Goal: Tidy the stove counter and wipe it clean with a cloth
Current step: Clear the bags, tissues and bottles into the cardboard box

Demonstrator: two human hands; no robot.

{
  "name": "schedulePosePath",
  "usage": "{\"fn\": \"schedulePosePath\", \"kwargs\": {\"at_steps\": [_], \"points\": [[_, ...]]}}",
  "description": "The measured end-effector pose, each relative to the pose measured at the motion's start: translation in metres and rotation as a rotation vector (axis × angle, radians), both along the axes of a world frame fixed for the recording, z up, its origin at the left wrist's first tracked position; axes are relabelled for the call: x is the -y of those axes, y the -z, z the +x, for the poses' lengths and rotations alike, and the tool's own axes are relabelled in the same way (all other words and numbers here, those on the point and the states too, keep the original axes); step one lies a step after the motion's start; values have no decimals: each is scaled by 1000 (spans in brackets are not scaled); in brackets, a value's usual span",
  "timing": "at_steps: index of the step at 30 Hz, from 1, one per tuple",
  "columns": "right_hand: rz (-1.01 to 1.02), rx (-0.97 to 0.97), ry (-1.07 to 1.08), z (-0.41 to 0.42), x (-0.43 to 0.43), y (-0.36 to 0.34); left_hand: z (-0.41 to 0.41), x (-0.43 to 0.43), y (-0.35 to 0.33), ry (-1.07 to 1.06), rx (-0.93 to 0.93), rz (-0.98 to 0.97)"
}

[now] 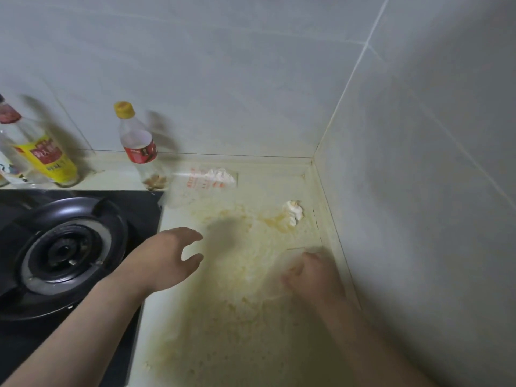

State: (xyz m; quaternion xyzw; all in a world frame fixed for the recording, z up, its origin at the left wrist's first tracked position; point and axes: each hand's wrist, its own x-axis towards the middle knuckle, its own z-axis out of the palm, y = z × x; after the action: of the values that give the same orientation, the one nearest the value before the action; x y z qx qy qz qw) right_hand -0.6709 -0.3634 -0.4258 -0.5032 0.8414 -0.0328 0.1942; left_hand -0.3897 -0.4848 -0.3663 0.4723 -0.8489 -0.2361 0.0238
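The pale counter (229, 317) beside the stove is smeared with yellowish greasy stains. A crumpled white tissue (293, 212) lies near the right wall, at the edge of a yellow spill. A clear plastic bag (206, 181) with red print and something white inside lies at the back. My left hand (167, 258) hovers over the counter's left part, fingers spread and relaxed, holding nothing. My right hand (312, 272) is low over the counter near the right wall, blurred, fingers curled down; whether it pinches anything I cannot tell. No cloth is in view.
A black gas stove (64, 252) with a round burner fills the left. Behind it stand a yellow-capped bottle (138, 146) with a red label and a yellow-labelled bottle (44, 157). Grey tiled walls (418, 163) close the back and right.
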Motion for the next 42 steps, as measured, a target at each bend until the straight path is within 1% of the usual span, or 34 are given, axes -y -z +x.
{"fn": "schedulePosePath", "kwargs": {"at_steps": [5, 11, 14, 18, 23, 28, 30, 33, 34, 36, 37, 39, 42], "points": [[-80, 19, 63, 6, -6, 21, -6, 1, 7, -6, -1, 14], [-230, 177, 143, 6, -6, 37, -7, 2, 14, -17, 8, 25], [-259, 238, 189, 6, -3, 41, -6, 1, 16, -18, 6, 36], [-333, 338, 185, 5, -3, 43, -5, 2, 17, -25, 0, 35], [-502, 341, 111, -1, 7, 23, -1, 8, 12, -50, -24, 34], [-610, 316, 94, -13, 64, -1, 0, 17, 5, -79, -50, 16], [-590, 266, 88, -22, 88, 1, 1, 23, 4, -85, -55, 9], [-550, 138, 88, -39, 117, 17, 3, 31, 3, -91, -53, -7], [-500, 77, 82, -43, 124, 23, 3, 34, 3, -95, -52, -9], [-324, -75, 14, -49, 131, 31, 5, 38, 4, -103, -46, -14], [-249, -119, -24, -51, 134, 35, 6, 40, 4, -104, -42, -17], [-166, -132, -73, -53, 135, 38, 8, 45, 4, -109, -39, -19], [-222, -113, -87, -57, 135, 46, 12, 52, 3, -131, -39, -21]]}}
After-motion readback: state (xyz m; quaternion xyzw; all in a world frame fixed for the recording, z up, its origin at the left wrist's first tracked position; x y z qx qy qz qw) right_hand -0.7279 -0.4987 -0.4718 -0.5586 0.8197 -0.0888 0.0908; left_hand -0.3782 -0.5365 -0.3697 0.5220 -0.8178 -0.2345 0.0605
